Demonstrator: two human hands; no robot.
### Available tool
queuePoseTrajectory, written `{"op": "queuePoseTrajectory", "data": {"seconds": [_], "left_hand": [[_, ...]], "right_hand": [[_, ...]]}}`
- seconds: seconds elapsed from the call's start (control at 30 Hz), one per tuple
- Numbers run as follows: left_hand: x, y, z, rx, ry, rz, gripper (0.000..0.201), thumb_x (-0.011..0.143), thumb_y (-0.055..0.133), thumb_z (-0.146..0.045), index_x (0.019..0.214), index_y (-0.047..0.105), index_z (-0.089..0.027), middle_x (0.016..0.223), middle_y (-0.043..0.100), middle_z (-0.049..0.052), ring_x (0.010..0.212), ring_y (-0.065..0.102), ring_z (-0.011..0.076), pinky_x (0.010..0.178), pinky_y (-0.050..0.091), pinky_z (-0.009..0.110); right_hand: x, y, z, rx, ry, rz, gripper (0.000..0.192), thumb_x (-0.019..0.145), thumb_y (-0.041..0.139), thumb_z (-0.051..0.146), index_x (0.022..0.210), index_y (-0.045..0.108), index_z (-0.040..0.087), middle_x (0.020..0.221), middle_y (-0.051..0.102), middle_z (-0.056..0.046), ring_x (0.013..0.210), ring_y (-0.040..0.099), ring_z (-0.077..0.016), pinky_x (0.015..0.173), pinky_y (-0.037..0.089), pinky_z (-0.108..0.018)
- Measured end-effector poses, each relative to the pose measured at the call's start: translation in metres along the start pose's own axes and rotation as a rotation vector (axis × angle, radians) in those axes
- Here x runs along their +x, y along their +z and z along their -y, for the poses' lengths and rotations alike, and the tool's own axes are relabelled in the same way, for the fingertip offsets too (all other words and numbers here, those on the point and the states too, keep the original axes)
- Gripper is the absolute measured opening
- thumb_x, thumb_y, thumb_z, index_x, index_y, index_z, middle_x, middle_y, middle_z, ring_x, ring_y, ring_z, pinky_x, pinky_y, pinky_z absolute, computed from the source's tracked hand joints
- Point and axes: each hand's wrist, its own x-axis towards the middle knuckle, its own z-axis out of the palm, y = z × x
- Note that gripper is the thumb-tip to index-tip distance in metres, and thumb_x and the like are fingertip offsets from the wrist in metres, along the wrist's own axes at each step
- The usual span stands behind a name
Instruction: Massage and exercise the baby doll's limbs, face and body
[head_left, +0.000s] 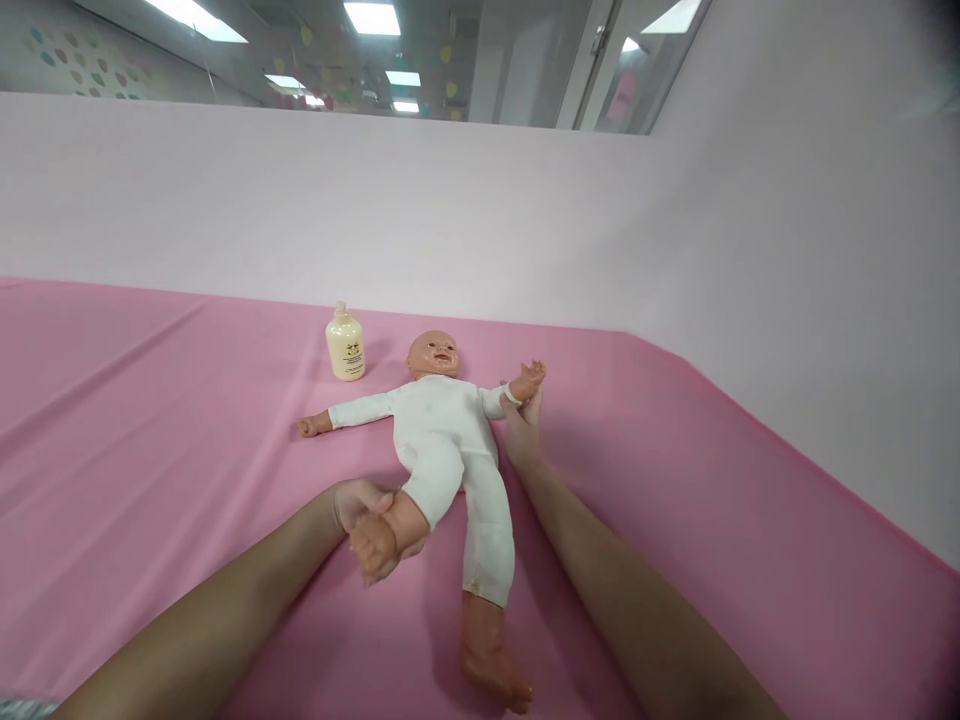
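A baby doll (442, 420) with a white cloth body lies on its back on the pink sheet, its head toward the wall. My left hand (360, 503) is closed around the doll's lower leg near the bare foot, and that leg is raised and bent. At the doll's other side, my right hand (523, 430) grips its forearm by the wrist, lifting the doll's hand off the sheet. The doll's other arm stretches out to the left, and its other leg lies straight toward me. Part of my right hand's fingers is hidden behind the doll's arm.
A bottle of pale yellow lotion (346, 348) stands upright left of the doll's head. The pink sheet (187, 420) covers the surface, with some creases at left. A white wall (337, 210) rises behind and at right, with a mirror or window (420, 60) above.
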Motion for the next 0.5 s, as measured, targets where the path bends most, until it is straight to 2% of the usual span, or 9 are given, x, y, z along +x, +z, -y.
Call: {"op": "queuePoseTrajectory", "data": {"seconds": [0.1, 0.2, 0.3, 0.37, 0.5], "left_hand": [[0.003, -0.007, 0.002, -0.103, 0.149, -0.04, 0.063, 0.074, 0.053, -0.079, 0.083, 0.058, -0.017, 0.046, 0.052, 0.003, 0.034, 0.038, 0.0135, 0.042, 0.031, 0.031], [0.006, -0.009, -0.001, -0.183, 0.29, -0.137, 0.059, 0.082, 0.047, -0.075, 0.086, 0.056, -0.017, 0.046, 0.047, -0.002, 0.033, 0.027, 0.0091, 0.044, 0.027, 0.028], [0.007, -0.009, -0.004, -0.248, 0.333, -0.253, 0.058, 0.091, 0.036, -0.07, 0.087, 0.055, -0.015, 0.048, 0.043, -0.003, 0.037, 0.025, 0.0091, 0.047, 0.025, 0.027], [0.007, -0.008, -0.007, -0.291, 0.357, -0.307, 0.057, 0.091, 0.039, -0.069, 0.087, 0.056, -0.015, 0.049, 0.041, -0.005, 0.038, 0.023, 0.0086, 0.047, 0.023, 0.026], [0.007, -0.008, -0.009, -0.336, 0.387, -0.324, 0.053, 0.09, 0.047, -0.066, 0.086, 0.057, -0.014, 0.05, 0.037, -0.007, 0.04, 0.018, 0.008, 0.047, 0.022, 0.026]], "right_hand": [[-0.007, 0.008, 0.013, 0.022, -0.013, 0.104, 0.074, 0.084, 0.067, 0.043, 0.15, 0.038, 0.029, 0.157, 0.041, -0.01, 0.134, 0.053, -0.0259, 0.115, 0.042, -0.05], [-0.013, 0.012, 0.019, -0.016, -0.052, 0.212, 0.064, 0.086, 0.069, 0.043, 0.144, 0.048, 0.027, 0.151, 0.051, -0.008, 0.135, 0.053, -0.0252, 0.118, 0.04, -0.047], [-0.014, 0.011, 0.02, -0.089, -0.15, 0.294, 0.05, 0.09, 0.066, 0.04, 0.137, 0.056, 0.027, 0.141, 0.06, -0.007, 0.131, 0.056, -0.0249, 0.116, 0.041, -0.046], [-0.012, 0.009, 0.019, -0.179, -0.246, 0.347, 0.04, 0.091, 0.065, 0.037, 0.13, 0.063, 0.029, 0.133, 0.065, -0.005, 0.126, 0.059, -0.0251, 0.114, 0.042, -0.047], [-0.01, 0.008, 0.019, -0.283, -0.331, 0.419, 0.032, 0.091, 0.063, 0.032, 0.123, 0.068, 0.032, 0.124, 0.07, -0.004, 0.118, 0.062, -0.0252, 0.112, 0.042, -0.049]]}}
